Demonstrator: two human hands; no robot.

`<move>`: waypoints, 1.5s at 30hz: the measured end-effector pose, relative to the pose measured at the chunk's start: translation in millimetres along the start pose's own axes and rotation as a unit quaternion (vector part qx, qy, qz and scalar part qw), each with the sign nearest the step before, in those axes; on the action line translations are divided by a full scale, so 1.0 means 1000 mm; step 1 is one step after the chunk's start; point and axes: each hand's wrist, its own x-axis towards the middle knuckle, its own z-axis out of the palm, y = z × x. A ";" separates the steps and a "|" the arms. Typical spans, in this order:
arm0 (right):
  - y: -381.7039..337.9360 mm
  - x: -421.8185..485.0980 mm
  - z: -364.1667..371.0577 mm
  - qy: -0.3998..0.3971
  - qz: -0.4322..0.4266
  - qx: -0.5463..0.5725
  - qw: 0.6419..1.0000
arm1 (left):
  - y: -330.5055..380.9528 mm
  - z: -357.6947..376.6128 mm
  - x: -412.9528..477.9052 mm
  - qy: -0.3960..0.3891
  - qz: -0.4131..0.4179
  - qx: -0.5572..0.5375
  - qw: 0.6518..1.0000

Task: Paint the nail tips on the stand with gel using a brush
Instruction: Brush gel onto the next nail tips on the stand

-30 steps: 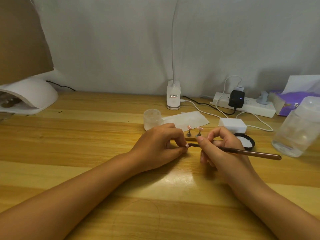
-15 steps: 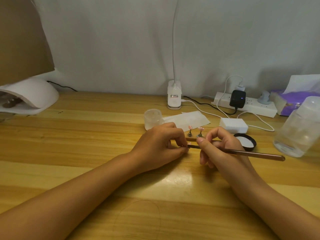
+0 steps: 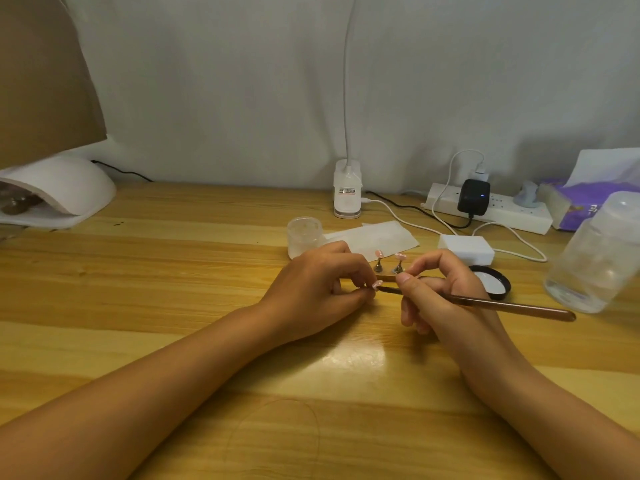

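My left hand (image 3: 320, 285) pinches a small pink nail tip (image 3: 375, 285) between thumb and fingers, just above the wooden table. My right hand (image 3: 440, 292) grips a long brown brush (image 3: 512, 305) like a pen; its thin front end touches the pinched tip. Behind the hands stands a narrow wooden stand (image 3: 388, 277) with two pink nail tips (image 3: 380, 253) on small metal holders. An open clear gel jar (image 3: 304, 237) sits behind my left hand, and its black lid (image 3: 493, 280) lies to the right of my right hand.
A white nail lamp (image 3: 59, 192) sits far left. A lamp base (image 3: 347, 194), power strip (image 3: 491, 211) with cables, white block (image 3: 465, 249), paper sheet (image 3: 377, 239), tissue pack (image 3: 585, 202) and a clear plastic bottle (image 3: 595, 254) line the back and right.
Both hands hold almost the same pose. The brush handle has dipped slightly at its rear end, and its tip stays on the pinched nail tip.
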 end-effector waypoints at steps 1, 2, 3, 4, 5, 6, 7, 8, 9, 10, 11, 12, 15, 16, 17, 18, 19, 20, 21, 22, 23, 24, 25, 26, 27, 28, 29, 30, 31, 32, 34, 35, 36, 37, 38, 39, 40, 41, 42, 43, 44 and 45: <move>0.000 0.000 0.000 -0.006 0.000 0.008 1.000 | 0.000 0.000 0.000 0.001 0.001 -0.001 1.000; 0.000 0.000 0.000 -0.010 0.001 0.013 1.000 | 0.000 0.000 0.000 0.003 0.002 -0.002 1.000; 0.000 -0.001 0.000 -0.013 0.001 0.016 1.000 | 0.001 0.000 0.000 0.004 0.003 -0.003 1.000; 0.000 -0.001 0.000 -0.015 0.001 0.017 1.000 | 0.001 0.000 0.000 0.006 0.005 -0.004 1.000; 0.000 -0.001 0.000 -0.016 0.001 0.017 1.000 | 0.001 0.000 0.000 0.007 0.006 -0.005 1.000; 0.000 -0.001 0.000 -0.014 0.000 0.016 1.000 | 0.001 0.000 0.000 0.007 0.007 -0.006 1.000; 0.000 0.000 0.000 -0.011 0.000 0.013 1.000 | 0.001 -0.001 0.000 0.007 0.007 -0.007 1.000; 0.000 0.000 0.000 -0.006 -0.001 0.009 1.000 | 0.001 -0.001 -0.001 0.007 0.008 -0.008 1.000; 0.001 0.000 0.000 -0.002 -0.001 0.004 1.000 | 0.001 -0.001 0.000 0.007 0.009 -0.008 1.000; 0.001 0.001 0.001 0.001 -0.001 0.002 1.000 | 0.001 -0.001 0.000 0.006 0.011 -0.008 1.000; 0.001 0.001 0.001 0.003 -0.001 0.000 1.000 | 0.001 -0.001 0.000 0.007 0.011 -0.008 1.000; 0.001 0.001 0.001 0.006 -0.002 -0.003 1.000 | 0.000 0.000 0.000 0.007 0.012 -0.008 1.000; 0.002 0.000 0.000 0.013 -0.008 -0.013 1.000 | 0.000 0.001 0.000 0.010 0.013 -0.010 1.000; 0.002 0.001 0.000 0.018 -0.009 -0.016 1.000 | 0.000 0.001 0.000 0.012 0.014 -0.010 1.000; 0.002 0.001 0.000 0.024 -0.008 -0.014 1.000 | 0.000 0.001 0.000 0.013 0.015 -0.008 1.000; 0.002 0.001 -0.001 0.029 -0.006 -0.006 1.000 | 0.000 0.001 0.000 0.014 0.015 -0.005 1.000; 0.002 0.001 -0.001 0.029 -0.004 0.009 1.000 | 0.000 0.001 0.000 0.015 0.015 -0.001 1.000; 0.001 0.001 -0.001 0.023 -0.002 0.023 0.999 | 0.000 0.000 0.000 0.015 0.014 0.001 1.000; 0.000 0.000 -0.001 0.011 -0.002 0.032 0.999 | 0.000 0.000 -0.001 0.016 0.014 0.004 1.000; 0.000 0.000 -0.001 -0.005 -0.004 0.033 0.999 | 0.000 0.000 -0.001 0.017 0.016 0.008 1.000; -0.001 -0.001 0.000 -0.018 -0.008 0.026 0.999 | 0.001 0.000 -0.001 0.018 0.018 0.012 1.000; -0.001 -0.001 0.000 -0.027 -0.013 0.016 0.999 | 0.001 0.000 -0.002 0.020 0.022 0.015 0.999; 0.000 -0.001 0.001 -0.030 -0.015 0.007 0.999 | 0.002 0.000 -0.002 0.020 0.025 0.019 0.999; 0.000 0.000 0.001 -0.027 -0.015 0.001 1.000 | 0.002 0.000 -0.002 0.020 0.028 0.024 0.999; 0.001 0.000 0.001 -0.021 -0.015 -0.002 1.000 | 0.003 0.000 -0.001 0.021 0.031 0.028 0.999; 0.002 0.001 0.001 -0.016 -0.014 -0.003 1.000 | 0.003 0.000 -0.001 0.021 0.033 0.031 0.999; 0.003 0.001 0.000 -0.010 -0.013 -0.005 1.000 | 0.004 0.000 -0.002 0.020 0.035 0.033 0.999; 0.003 0.001 0.000 -0.005 -0.014 -0.007 1.000 | 0.004 0.000 -0.002 0.020 0.036 0.034 0.999; 0.004 0.001 0.000 0.001 -0.014 -0.010 1.000 | 0.004 0.000 -0.002 0.021 0.037 0.036 0.998; 0.004 0.001 0.001 0.007 -0.015 -0.012 1.000 | 0.003 0.000 -0.002 0.023 0.036 0.035 0.998; 0.005 0.001 0.001 0.021 -0.014 -0.018 1.000 | 0.002 0.001 -0.002 0.026 0.032 0.025 0.999; 0.005 0.001 0.000 0.029 -0.013 -0.020 0.999 | 0.002 0.001 -0.002 0.029 0.029 0.019 0.999; 0.004 0.002 0.000 0.036 -0.012 -0.018 0.999 | 0.001 0.001 -0.002 0.030 0.028 0.017 0.999; 0.003 0.002 -0.001 0.039 -0.010 -0.010 0.999 | 0.001 0.002 -0.001 0.029 0.027 0.016 0.999; 0.002 0.002 -0.001 0.036 -0.008 0.002 0.999 | 0.001 0.002 -0.001 0.029 0.027 0.018 0.999; 0.001 0.001 -0.001 0.026 -0.009 0.011 1.000 | 0.002 0.001 -0.001 0.029 0.029 0.019 0.999; 0.000 0.000 -0.001 0.013 -0.010 0.014 1.000 | 0.001 0.001 -0.001 0.029 0.030 0.021 0.999; -0.001 0.000 0.000 0.000 -0.013 0.011 1.000 | 0.001 0.001 -0.001 0.029 0.031 0.021 0.999; -0.001 -0.001 0.001 -0.012 -0.016 0.006 1.000 | 0.001 0.001 -0.001 0.028 0.031 0.021 0.999; -0.001 -0.001 0.001 -0.018 -0.020 0.002 1.000 | 0.001 0.001 -0.001 0.027 0.031 0.021 0.999; 0.000 -0.001 0.001 -0.018 -0.020 0.000 1.000 | 0.000 0.001 -0.001 0.026 0.032 0.021 0.999; 0.001 -0.001 0.001 -0.013 -0.019 0.000 1.000 | 0.000 0.001 -0.001 0.025 0.033 0.021 0.999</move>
